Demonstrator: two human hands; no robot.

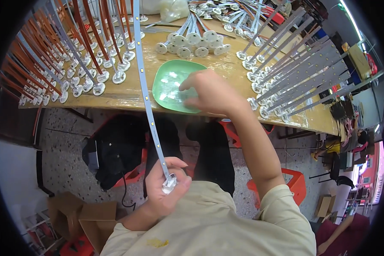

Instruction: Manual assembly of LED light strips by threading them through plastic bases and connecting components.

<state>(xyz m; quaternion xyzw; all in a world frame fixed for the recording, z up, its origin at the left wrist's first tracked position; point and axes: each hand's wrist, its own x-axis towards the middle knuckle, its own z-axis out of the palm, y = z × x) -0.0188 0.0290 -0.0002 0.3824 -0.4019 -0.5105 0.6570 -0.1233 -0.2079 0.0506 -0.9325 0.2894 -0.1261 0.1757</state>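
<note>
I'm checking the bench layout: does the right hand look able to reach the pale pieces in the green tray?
Probably yes: the right hand is over the green tray, and nothing visible blocks its fingers from the pale pieces.

A grey speckled floor (64, 134) spreads under a brown table (128, 96), its front edge bowed by the lens. At lower left, a whitish wall (13, 166) stands near open cardboard boxes (99, 226). An orange-red stool (298, 183) sits to the right — a dark chair (333, 168) farther off. Upper right, a white light tube (350, 18) slants — bright and narrow.
</note>
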